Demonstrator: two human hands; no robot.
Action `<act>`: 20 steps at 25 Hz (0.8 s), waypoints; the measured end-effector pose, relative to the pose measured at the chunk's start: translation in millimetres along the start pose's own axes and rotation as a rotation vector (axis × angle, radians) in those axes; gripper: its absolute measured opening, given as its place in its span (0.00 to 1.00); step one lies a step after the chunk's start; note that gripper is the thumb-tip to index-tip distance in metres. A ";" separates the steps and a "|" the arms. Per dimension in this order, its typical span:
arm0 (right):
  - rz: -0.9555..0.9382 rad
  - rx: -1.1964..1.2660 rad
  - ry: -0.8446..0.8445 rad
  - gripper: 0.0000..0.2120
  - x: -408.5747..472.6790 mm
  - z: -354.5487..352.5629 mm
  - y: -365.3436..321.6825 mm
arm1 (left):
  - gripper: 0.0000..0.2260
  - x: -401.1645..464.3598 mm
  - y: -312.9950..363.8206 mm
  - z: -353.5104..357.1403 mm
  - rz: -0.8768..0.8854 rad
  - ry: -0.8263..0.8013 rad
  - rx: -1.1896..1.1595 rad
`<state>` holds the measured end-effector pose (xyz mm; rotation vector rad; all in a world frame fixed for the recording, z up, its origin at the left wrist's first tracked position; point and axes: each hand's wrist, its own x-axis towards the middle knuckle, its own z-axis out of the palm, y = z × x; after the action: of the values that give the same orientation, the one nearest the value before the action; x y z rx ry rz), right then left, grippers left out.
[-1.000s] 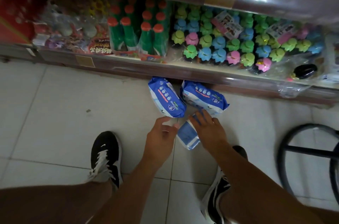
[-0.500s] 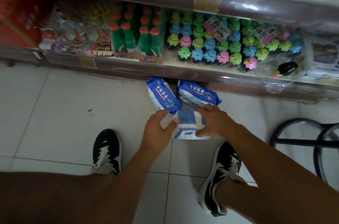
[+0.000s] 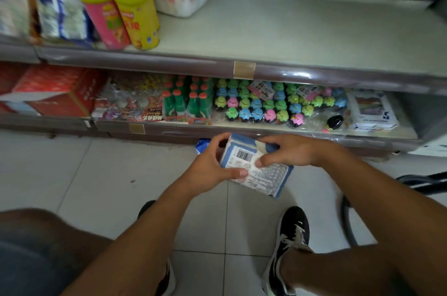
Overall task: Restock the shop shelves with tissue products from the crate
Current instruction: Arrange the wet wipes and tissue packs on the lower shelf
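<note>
Two curled hands, left hand (image 3: 208, 172) and right hand (image 3: 290, 151), around crinkly rectangular tissue pack (image 3: 263, 175).

Glossy plastic film wraps the tissue pack (image 3: 256, 169); the floor tiles (image 3: 72, 174) look smooth, the shelf edge (image 3: 169, 66) shiny.

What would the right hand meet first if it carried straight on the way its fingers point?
The right hand points leftward across the tissue pack it grips; beyond that it would likely meet the left hand holding the other side.
</note>
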<state>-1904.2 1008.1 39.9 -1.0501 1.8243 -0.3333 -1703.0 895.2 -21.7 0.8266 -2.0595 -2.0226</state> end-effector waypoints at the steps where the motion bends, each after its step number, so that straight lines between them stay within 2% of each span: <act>1: -0.017 0.002 0.045 0.32 -14.5 -4.6 -7.1 | 0.36 -5.1 13.6 0.5 0.020 0.008 0.001; 4: -0.072 0.101 0.228 0.45 -52.1 -13.4 -21.7 | 0.43 -17.5 49.0 -1.6 0.078 0.082 0.000; 6: -0.135 0.263 0.382 0.48 -78.8 -17.2 -30.5 | 0.45 -26.2 74.3 -3.5 0.114 0.134 0.033; 8: -0.210 0.343 0.473 0.47 -105.7 -21.2 -39.4 | 0.44 -35.2 101.4 -2.8 0.136 0.169 0.044; 13: -0.303 0.445 0.520 0.39 -160.1 -32.2 -63.2 | 0.29 -54.0 171.0 5.4 0.232 0.288 0.049; 16: -0.354 0.419 0.616 0.40 -181.9 -44.0 -77.9 | 0.29 -64.0 211.1 7.8 0.303 0.302 0.053; 20: -0.430 0.466 0.742 0.32 -206.5 -54.8 -97.1 | 0.35 -73.2 249.4 10.3 0.356 0.238 0.109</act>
<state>-1867.5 1099.9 252.7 -1.0410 1.9668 -1.4926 -1716.8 925.1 236.3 0.6254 -2.0240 -1.5608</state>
